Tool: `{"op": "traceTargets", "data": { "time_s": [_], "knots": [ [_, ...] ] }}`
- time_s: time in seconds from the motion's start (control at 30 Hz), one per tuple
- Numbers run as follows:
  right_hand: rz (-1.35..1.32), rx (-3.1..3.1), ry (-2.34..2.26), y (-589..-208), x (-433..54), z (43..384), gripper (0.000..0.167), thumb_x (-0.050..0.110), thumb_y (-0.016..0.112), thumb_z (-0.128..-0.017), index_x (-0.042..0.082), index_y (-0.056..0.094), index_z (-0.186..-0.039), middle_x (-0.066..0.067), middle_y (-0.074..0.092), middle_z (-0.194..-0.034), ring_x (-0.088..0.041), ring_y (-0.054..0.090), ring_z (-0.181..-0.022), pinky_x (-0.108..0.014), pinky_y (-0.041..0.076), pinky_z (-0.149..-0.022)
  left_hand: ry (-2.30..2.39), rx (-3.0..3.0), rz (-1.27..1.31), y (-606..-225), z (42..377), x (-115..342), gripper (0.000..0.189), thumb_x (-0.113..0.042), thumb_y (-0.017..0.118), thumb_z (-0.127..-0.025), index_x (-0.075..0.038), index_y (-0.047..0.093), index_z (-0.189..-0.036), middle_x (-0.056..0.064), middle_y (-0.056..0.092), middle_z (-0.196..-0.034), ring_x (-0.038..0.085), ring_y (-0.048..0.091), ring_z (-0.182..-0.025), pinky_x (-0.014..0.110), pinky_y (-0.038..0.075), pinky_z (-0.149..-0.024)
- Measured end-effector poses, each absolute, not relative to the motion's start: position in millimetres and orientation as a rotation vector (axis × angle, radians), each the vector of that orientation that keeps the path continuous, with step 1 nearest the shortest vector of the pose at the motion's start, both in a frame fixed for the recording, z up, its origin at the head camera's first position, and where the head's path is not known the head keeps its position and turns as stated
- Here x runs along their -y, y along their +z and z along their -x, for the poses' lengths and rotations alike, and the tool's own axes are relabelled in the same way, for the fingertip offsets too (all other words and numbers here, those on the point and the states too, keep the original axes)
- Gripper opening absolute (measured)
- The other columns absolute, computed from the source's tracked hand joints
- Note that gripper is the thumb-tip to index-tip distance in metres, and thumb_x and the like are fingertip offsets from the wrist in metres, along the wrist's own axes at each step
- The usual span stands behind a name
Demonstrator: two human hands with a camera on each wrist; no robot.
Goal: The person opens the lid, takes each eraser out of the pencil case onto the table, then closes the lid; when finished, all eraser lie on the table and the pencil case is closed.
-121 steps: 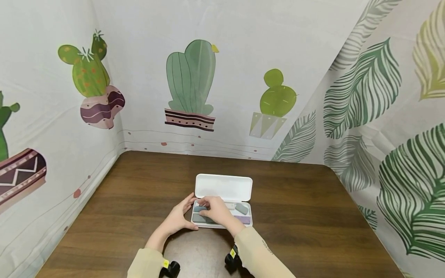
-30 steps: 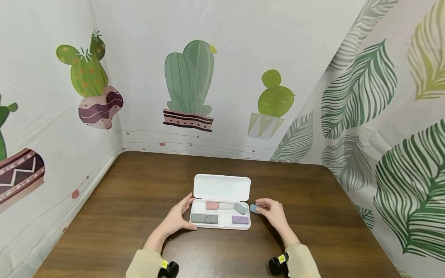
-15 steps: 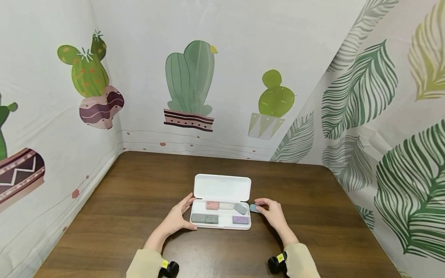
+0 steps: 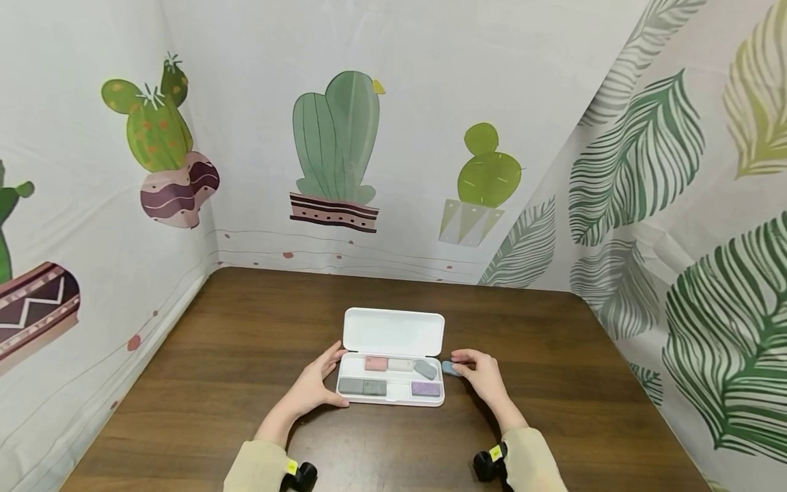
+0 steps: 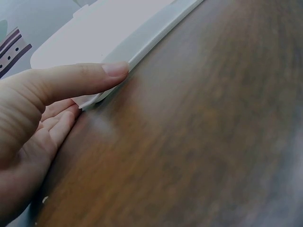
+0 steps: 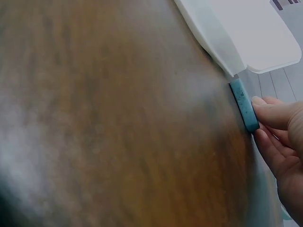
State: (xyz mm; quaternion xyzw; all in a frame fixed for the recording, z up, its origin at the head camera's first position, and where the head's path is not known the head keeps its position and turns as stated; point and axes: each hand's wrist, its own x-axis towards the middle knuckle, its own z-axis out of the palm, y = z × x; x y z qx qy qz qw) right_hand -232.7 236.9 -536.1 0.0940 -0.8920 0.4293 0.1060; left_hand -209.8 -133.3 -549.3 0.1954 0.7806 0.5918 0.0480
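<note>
My left hand [image 4: 310, 384] holds the left end of an open white pencil case [image 4: 398, 391], its thumb along the front edge and its fingers at the back corner. In the left wrist view, the thumb lies against the white wall of the case. On the table just right of the case, my right hand [image 4: 484, 377] pinches a small blue eraser [image 6: 244, 105] between thumb and fingers. Inside the case lie a pink eraser [image 4: 376, 363], a white block [image 4: 401, 365], a rounded grey-blue eraser [image 4: 425, 370], a purple block [image 4: 425, 389] and two grey blocks [image 4: 363, 387].
The case's lid [image 4: 393, 332] stands raised at the back. All this is on a brown wooden table [image 4: 270, 321], enclosed by white cloth walls [image 4: 418, 82] printed with cacti and leaves. A black wrist camera [image 4: 488, 466] sits at each sleeve.
Four seconds ago my right hand reached into the case's back left; it has since taken the blue eraser out to the right. The left hand has stayed put. The last second shows hardly any motion.
</note>
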Motion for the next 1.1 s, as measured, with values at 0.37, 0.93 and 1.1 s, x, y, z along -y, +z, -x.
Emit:
{"op": "traceTargets", "data": {
  "time_s": [0.37,0.93,1.1],
  "knots": [
    [-0.271,2.632,1.307,-537,-238,234,0.019,-0.002,0.074,-0.081,-0.001,0.073,-0.099,-0.012,0.076,-0.091,-0.026,0.072,-0.087,-0.025,0.061,-0.076,1.808,-2.370,-0.596,-547,209,134,0.119,0.000,0.092,-0.056,0.010,0.021,-0.150,0.029,0.044,-0.146,0.042,0.039,-0.137,0.018,0.035,-0.116],
    [-0.445,2.486,1.315,-502,-186,226,0.022,-0.008,0.074,-0.078,0.004,0.075,-0.096,-0.008,0.075,-0.087,-0.017,0.069,-0.077,-0.027,0.061,-0.072,1.805,-2.376,-0.591,-548,208,134,0.118,0.000,0.092,-0.056,0.010,0.020,-0.151,0.029,0.044,-0.146,0.042,0.039,-0.137,0.021,0.036,-0.117],
    [-0.549,2.531,1.356,-496,-158,222,0.025,-0.005,0.074,-0.078,0.004,0.073,-0.102,-0.010,0.075,-0.097,-0.026,0.071,-0.087,-0.037,0.063,-0.081,1.812,-2.372,-0.613,-547,207,134,0.118,0.000,0.092,-0.056,0.009,0.022,-0.150,0.029,0.044,-0.145,0.043,0.040,-0.137,0.028,0.036,-0.118]
  ]
}}
